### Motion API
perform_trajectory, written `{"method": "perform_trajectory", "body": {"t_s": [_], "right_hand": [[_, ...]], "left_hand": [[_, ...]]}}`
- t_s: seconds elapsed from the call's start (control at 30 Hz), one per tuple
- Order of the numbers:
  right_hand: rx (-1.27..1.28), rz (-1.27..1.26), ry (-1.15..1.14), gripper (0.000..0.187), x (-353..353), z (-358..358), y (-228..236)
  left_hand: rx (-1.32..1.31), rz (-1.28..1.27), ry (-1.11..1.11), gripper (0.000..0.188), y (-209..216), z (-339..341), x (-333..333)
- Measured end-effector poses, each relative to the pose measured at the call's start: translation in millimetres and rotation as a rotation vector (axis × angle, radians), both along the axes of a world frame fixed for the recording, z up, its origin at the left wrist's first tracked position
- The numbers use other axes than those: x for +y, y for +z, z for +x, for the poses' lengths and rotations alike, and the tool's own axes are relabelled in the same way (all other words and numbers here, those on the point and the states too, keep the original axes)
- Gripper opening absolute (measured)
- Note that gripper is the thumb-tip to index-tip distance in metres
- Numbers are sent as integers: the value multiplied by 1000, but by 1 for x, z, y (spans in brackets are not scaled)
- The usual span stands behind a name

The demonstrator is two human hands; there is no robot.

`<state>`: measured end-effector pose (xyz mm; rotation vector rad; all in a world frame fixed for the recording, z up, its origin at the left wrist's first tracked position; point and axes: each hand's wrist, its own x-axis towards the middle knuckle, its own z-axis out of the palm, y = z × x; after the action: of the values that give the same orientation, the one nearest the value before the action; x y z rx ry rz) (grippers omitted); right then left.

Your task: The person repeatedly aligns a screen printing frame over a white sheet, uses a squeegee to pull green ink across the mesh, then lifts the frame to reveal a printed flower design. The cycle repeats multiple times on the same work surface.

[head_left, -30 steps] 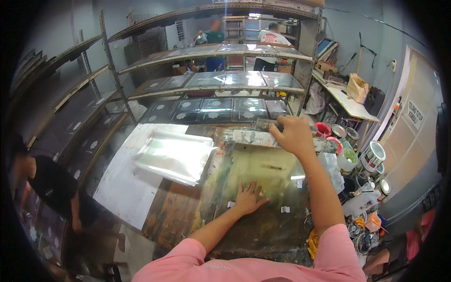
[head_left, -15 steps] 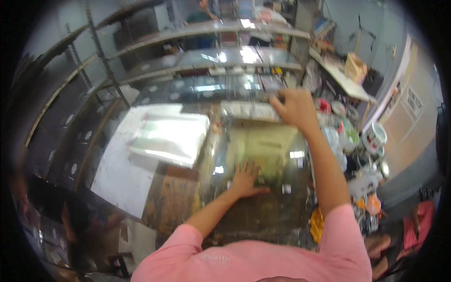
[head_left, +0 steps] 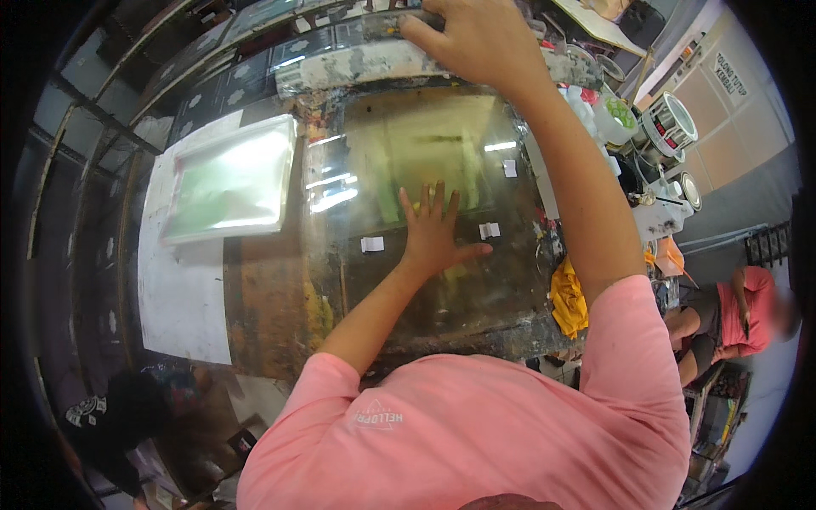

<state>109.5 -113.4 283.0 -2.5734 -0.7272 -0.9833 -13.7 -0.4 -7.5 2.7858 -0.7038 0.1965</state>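
My left hand (head_left: 432, 234) lies flat with fingers spread. It rests on a glossy, see-through surface, over the near edge of a yellowish rectangular area (head_left: 399, 140). Small white paper tabs (head_left: 372, 244) sit around that area. My right arm reaches far forward. At the top of the view my right hand (head_left: 476, 42) has its fingers curled beside a dark, paint-stained bar (head_left: 382, 25); what they close on is partly cut off by the picture's edge. A whitish, paint-smeared strip (head_left: 348, 68) runs just nearer than that bar.
On the left, a stack of shiny clear sheets (head_left: 234, 178) lies on white paper (head_left: 183, 297). A yellow cloth (head_left: 568, 297) hangs at the table's right edge. Tubs and cans (head_left: 667, 123) crowd the right side. A person in pink (head_left: 744, 314) sits at right; racks (head_left: 85, 106) stand left.
The view has tilted down and come nearer the table. My right hand now appears higher in the picture; my left hand stays spread flat on the glossy surface.
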Motion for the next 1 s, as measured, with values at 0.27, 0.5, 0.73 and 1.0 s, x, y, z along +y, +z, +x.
{"method": "perform_trajectory", "body": {"t_s": [0.27, 0.5, 0.73, 1.0], "right_hand": [[-11, -26, -17, 53, 0, 4, 1], [6, -13, 0, 53, -1, 6, 2], [-4, -11, -3, 51, -1, 1, 0], [4, -13, -30, 49, 2, -3, -4]], "left_hand": [[-61, -73, -69, 128, -7, 2, -21], [-55, -73, -86, 120, 2, -9, -22], [-121, -124, -97, 117, -1, -8, -23], [-64, -107, -125, 119, -6, -7, -22]]}}
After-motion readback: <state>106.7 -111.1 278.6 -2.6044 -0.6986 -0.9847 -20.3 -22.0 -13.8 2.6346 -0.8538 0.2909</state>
